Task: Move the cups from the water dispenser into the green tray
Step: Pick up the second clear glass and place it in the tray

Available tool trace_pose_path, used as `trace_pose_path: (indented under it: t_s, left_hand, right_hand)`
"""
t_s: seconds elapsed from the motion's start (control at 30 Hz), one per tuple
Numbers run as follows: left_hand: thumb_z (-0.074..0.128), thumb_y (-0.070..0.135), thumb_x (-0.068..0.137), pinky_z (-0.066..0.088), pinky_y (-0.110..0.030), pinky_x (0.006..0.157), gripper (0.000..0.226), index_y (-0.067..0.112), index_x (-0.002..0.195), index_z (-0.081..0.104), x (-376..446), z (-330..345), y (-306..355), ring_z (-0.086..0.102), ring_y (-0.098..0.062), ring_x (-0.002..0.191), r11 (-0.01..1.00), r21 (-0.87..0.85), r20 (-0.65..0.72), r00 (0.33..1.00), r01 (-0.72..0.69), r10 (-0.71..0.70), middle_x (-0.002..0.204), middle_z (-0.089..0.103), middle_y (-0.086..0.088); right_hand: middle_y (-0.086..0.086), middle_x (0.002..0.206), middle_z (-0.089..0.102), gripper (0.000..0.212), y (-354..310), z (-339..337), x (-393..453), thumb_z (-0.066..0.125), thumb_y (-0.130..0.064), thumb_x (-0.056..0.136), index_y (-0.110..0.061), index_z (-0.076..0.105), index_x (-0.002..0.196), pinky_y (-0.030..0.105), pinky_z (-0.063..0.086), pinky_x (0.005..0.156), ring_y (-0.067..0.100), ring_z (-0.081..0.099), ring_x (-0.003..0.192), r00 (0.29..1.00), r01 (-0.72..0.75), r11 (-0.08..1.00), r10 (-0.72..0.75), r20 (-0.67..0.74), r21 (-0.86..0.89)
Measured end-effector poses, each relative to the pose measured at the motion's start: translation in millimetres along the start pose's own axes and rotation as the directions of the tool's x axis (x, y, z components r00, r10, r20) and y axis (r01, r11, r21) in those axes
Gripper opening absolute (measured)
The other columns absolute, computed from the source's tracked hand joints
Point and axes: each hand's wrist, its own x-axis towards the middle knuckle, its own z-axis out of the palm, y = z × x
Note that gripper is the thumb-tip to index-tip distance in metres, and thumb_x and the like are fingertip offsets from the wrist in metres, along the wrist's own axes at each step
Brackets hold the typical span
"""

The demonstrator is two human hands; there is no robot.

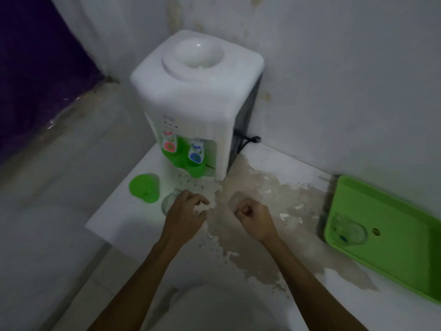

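Observation:
A white water dispenser (pixel 191 101) stands in the corner of a white counter, with a red tap and a blue tap over a green drip area. A green cup (pixel 144 187) stands on the counter left of the taps. Beside it is a clear glass (pixel 168 201), partly hidden by my left hand (pixel 185 215), which hovers just right of it with fingers spread and holds nothing. My right hand (pixel 254 219) is curled into a loose fist over the counter, empty. The green tray (pixel 393 235) lies at the right by the wall, with one clear glass (pixel 349 229) in it.
The counter surface (pixel 262 194) is worn, with brown patches where the coating has peeled. A black cable (pixel 249 140) runs behind the dispenser. The counter's left edge drops off near the green cup. A white rounded object (pixel 214 306) sits below, near me.

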Motion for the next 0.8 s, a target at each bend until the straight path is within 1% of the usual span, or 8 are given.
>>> trace_pose_path:
  t_s: [0.1,0.17,0.2,0.27,0.43,0.53,0.67,0.8]
  left_hand:
    - [0.073,0.032,0.067,0.053,-0.041,0.083,0.027,0.034,0.088,0.057,2.4,-24.1,-19.1,0.055,-0.022,0.109,0.992,0.130,-0.072,0.997,0.010,-0.001,0.112,0.058,-0.001]
    - [0.077,0.040,0.066,0.049,-0.043,0.096,0.054,0.027,0.117,0.064,5.1,-30.6,-31.2,0.047,-0.029,0.127,0.978,0.196,-0.007,0.997,0.073,-0.073,0.131,0.053,-0.009]
    - [0.079,0.042,0.068,0.046,-0.042,0.100,0.068,0.025,0.131,0.059,5.6,-29.6,-35.6,0.042,-0.029,0.133,0.972,0.216,0.041,0.993,0.095,-0.106,0.140,0.047,-0.010]
    - [0.077,0.041,0.073,0.044,-0.041,0.103,0.075,0.026,0.141,0.050,4.9,-26.3,-45.5,0.036,-0.027,0.139,0.966,0.220,0.118,0.980,0.132,-0.161,0.149,0.039,-0.009]
    - [0.074,0.018,0.074,0.052,-0.040,0.091,0.058,0.026,0.129,0.058,10.1,-22.5,-66.1,0.045,-0.026,0.130,0.971,0.179,0.145,0.972,0.160,-0.187,0.146,0.041,-0.004]
    - [0.073,0.010,0.073,0.054,-0.042,0.086,0.054,0.025,0.123,0.061,15.0,-21.2,-71.0,0.052,-0.028,0.121,0.974,0.147,0.153,0.969,0.173,-0.195,0.139,0.046,-0.003]
    - [0.077,0.013,0.069,0.056,-0.043,0.079,0.049,0.022,0.116,0.066,21.6,-23.1,-71.2,0.058,-0.031,0.108,0.973,0.160,0.137,0.972,0.168,-0.190,0.125,0.052,-0.005]
    - [0.079,0.024,0.068,0.055,-0.040,0.075,0.042,0.023,0.107,0.067,23.9,-17.7,-50.4,0.060,-0.030,0.100,0.981,0.144,0.197,0.968,0.129,-0.156,0.113,0.055,-0.006]
  right_hand:
    - [0.001,0.065,0.063,0.005,-25.0,26.9,10.7,0.069,-0.015,0.079,-0.018,0.067,0.076,0.027,0.046,0.064,0.011,0.057,0.061,0.998,0.057,0.998,-0.057,0.025,-0.003]
    - [0.003,0.064,0.064,0.005,-37.9,42.6,17.0,0.070,-0.016,0.079,-0.019,0.067,0.076,0.024,0.045,0.062,0.008,0.056,0.060,0.996,0.086,0.996,-0.086,0.025,-0.011]
    - [0.001,0.063,0.061,0.007,-41.4,47.6,19.4,0.070,-0.015,0.079,-0.020,0.066,0.075,0.024,0.044,0.062,0.007,0.055,0.059,0.995,0.098,0.995,-0.097,0.026,-0.009]
    - [-0.003,0.061,0.058,0.009,-48.5,57.6,23.0,0.071,-0.015,0.080,-0.020,0.066,0.075,0.026,0.046,0.062,0.009,0.055,0.059,0.993,0.111,0.994,-0.111,0.032,-0.007]
    - [0.010,0.071,0.069,0.005,-52.2,63.1,25.1,0.071,-0.014,0.081,-0.017,0.068,0.079,0.027,0.048,0.065,0.022,0.065,0.068,0.996,0.081,0.997,-0.081,0.024,-0.004]
    - [0.011,0.076,0.072,0.001,-44.6,55.6,20.6,0.069,-0.013,0.084,-0.013,0.069,0.082,0.033,0.053,0.069,0.025,0.067,0.073,0.999,0.046,0.999,-0.046,0.016,-0.007]
    - [0.010,0.078,0.072,0.003,-29.0,36.3,8.1,0.068,-0.013,0.085,-0.012,0.069,0.082,0.036,0.053,0.070,0.026,0.067,0.074,1.000,0.013,1.000,-0.013,-0.016,-0.003]
    - [0.013,0.079,0.072,0.004,-7.5,13.3,-6.9,0.070,-0.014,0.086,-0.011,0.069,0.084,0.032,0.052,0.068,0.026,0.067,0.074,0.997,-0.051,0.998,0.054,-0.060,0.043]
